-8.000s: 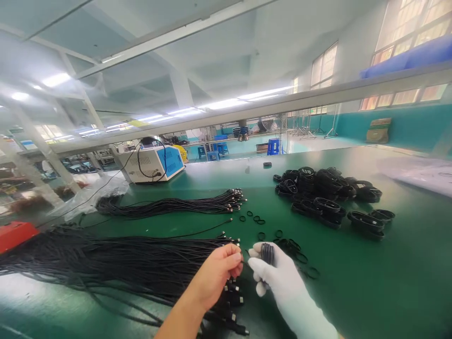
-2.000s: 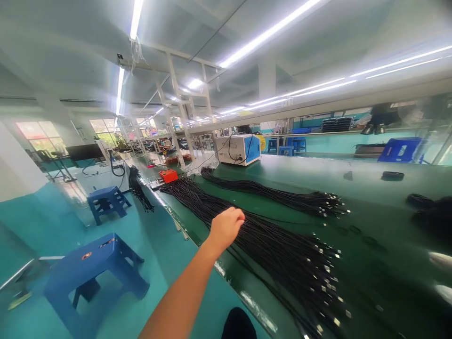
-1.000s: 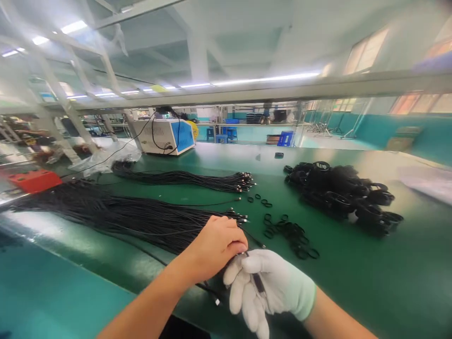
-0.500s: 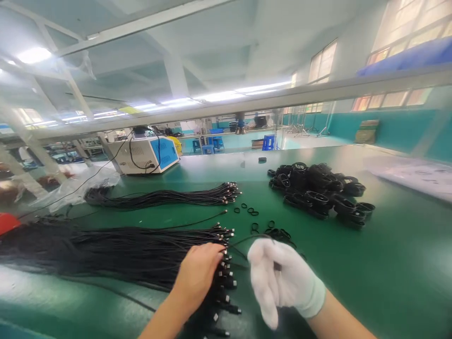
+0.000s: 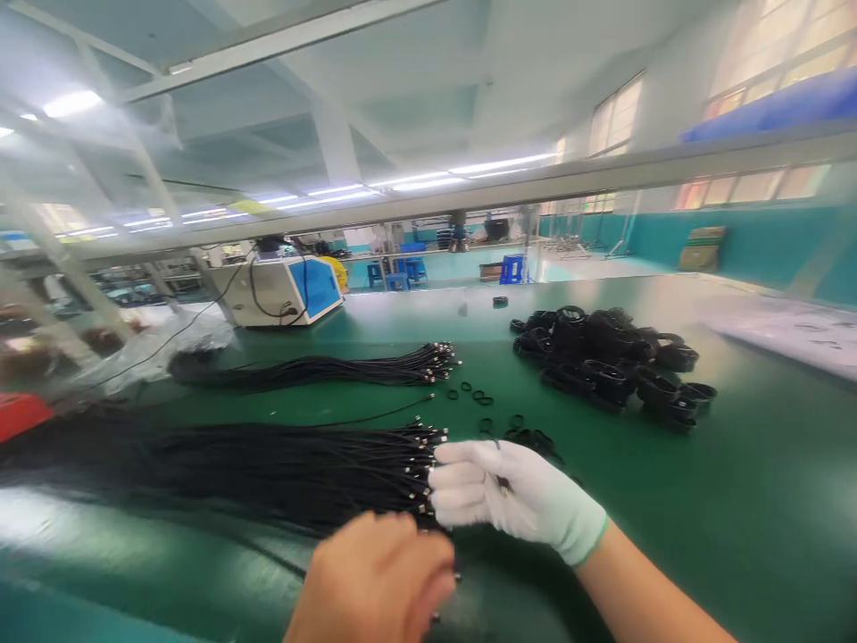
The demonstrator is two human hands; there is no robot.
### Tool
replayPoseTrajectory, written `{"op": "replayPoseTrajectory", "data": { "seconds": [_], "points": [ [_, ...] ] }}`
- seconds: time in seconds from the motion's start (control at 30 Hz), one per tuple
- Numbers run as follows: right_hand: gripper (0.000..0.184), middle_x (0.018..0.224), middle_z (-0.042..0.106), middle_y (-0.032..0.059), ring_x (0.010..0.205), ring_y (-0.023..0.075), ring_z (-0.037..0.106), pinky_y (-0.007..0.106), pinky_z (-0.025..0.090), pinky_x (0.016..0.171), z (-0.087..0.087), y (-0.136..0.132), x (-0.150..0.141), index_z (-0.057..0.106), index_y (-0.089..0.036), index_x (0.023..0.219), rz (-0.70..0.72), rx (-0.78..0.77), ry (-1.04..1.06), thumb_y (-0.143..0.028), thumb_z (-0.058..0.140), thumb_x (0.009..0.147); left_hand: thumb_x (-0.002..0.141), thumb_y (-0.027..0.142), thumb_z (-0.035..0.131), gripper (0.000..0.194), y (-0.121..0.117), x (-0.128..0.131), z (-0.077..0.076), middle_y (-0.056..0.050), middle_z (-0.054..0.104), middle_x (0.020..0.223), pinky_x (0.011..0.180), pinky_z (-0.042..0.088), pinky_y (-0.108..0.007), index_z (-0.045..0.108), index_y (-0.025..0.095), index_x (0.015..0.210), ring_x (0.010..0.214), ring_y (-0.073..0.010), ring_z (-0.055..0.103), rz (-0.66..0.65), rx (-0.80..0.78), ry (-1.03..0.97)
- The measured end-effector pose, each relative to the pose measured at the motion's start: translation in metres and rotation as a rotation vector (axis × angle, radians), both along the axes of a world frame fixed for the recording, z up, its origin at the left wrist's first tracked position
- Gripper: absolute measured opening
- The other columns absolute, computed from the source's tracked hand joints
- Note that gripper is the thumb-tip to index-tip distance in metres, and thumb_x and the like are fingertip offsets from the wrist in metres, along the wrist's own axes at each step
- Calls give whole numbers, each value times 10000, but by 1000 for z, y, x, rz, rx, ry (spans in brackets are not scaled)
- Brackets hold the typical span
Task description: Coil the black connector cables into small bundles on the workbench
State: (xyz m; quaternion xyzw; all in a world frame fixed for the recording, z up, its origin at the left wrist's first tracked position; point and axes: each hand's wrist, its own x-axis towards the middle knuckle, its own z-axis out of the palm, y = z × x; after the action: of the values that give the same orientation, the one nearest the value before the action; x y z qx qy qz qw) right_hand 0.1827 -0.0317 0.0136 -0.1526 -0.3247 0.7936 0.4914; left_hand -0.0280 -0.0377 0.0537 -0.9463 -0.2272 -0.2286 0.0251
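Observation:
My right hand, in a white glove, is beside the connector ends of a thick bundle of black cables. Its fingers are bent and pressed together toward the plugs. A small dark spot shows at its palm, too small to name. My bare left hand is lower, in front of the bundle's near side. It is smeared by motion, with fingers curled in; what they hold, if anything, is hidden. Several loose black rings lie behind my right hand, and a small pile of rings is partly covered by it.
A second cable bundle lies farther back on the green table. At the right is a large heap of black coils. A white and blue machine stands back left, near clear plastic. A red object sits far left.
My left hand has dropped down toward me from the plugs. My right hand has moved left to the cable ends, its fingers swinging from pointing down to pointing left.

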Motion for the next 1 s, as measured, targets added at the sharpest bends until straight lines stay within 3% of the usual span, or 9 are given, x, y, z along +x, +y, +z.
{"op": "replayPoseTrajectory", "data": {
  "seconds": [0.1, 0.17, 0.33, 0.47, 0.6, 0.73, 0.8, 0.87, 1.0],
  "points": [
    [501, 956, 635, 167, 876, 255, 639, 475, 394, 885, -5, -11, -16, 544, -67, 1081, 266, 63, -28, -430, 656, 755, 843, 248, 521, 129, 25, 13, 40, 34, 622, 737, 576, 412, -223, 640, 259, 794, 642, -116, 563, 135, -345, -104],
    [501, 902, 651, 154, 836, 250, 648, 459, 413, 856, -8, -16, -24, 551, -69, 1051, 348, 69, 0, -432, 678, 730, 813, 229, 545, 121, 39, 22, 47, 41, 599, 726, 561, 394, -206, 648, 242, 750, 630, -104, 543, 160, -489, -145],
    [453, 1007, 635, 194, 923, 288, 638, 507, 422, 846, -15, -19, -31, 504, -51, 1157, 306, 38, 62, -311, 607, 801, 803, 241, 539, 120, 57, 36, 23, 38, 623, 757, 616, 399, -208, 643, 212, 751, 690, -118, 550, 153, -629, -192],
    [384, 804, 604, 44, 816, 223, 639, 517, 423, 840, -4, -17, -27, 522, -114, 1112, 187, 43, 205, -335, 603, 808, 867, 252, 414, 267, 60, 31, -9, 19, 629, 704, 579, 404, -214, 619, 179, 714, 677, -136, 564, 127, -708, -134],
    [205, 681, 455, -47, 609, 92, 505, 343, 445, 722, 12, -10, -16, 536, -159, 915, 6, 33, 335, -305, 623, 801, 891, 208, 345, 286, 45, 12, -52, -6, 647, 779, 614, 391, -261, 625, 207, 831, 681, -163, 573, 290, -365, -37],
    [192, 806, 526, 7, 724, 135, 546, 395, 421, 804, 11, -3, -11, 548, -147, 960, -190, 9, 260, -279, 591, 828, 874, 134, 340, 283, 13, 3, -78, 7, 617, 673, 580, 319, -301, 602, 231, 830, 583, -173, 543, 252, 123, 48],
    [208, 815, 558, 32, 739, 150, 564, 383, 425, 786, 5, -3, -15, 554, -136, 986, -189, -12, 180, -263, 593, 826, 888, 152, 337, 296, 1, 7, -65, 21, 547, 561, 529, 260, -310, 566, 222, 714, 499, -162, 477, 117, 266, -12],
    [216, 781, 572, 42, 695, 136, 558, 333, 429, 721, -3, -8, -21, 562, -120, 977, -80, 3, 125, -259, 604, 817, 904, 202, 352, 319, -1, 13, -36, 21, 515, 533, 508, 226, -308, 532, 210, 641, 472, -149, 432, 20, 298, -80],
    [354, 819, 606, 102, 730, 181, 588, 367, 426, 727, -14, -19, -34, 570, -72, 969, 201, 64, 81, -332, 669, 750, 836, 281, 578, 137, 20, 19, 30, 31, 609, 693, 602, 318, -253, 614, 213, 722, 624, -124, 510, -15, -22, 48]
  ]
}}
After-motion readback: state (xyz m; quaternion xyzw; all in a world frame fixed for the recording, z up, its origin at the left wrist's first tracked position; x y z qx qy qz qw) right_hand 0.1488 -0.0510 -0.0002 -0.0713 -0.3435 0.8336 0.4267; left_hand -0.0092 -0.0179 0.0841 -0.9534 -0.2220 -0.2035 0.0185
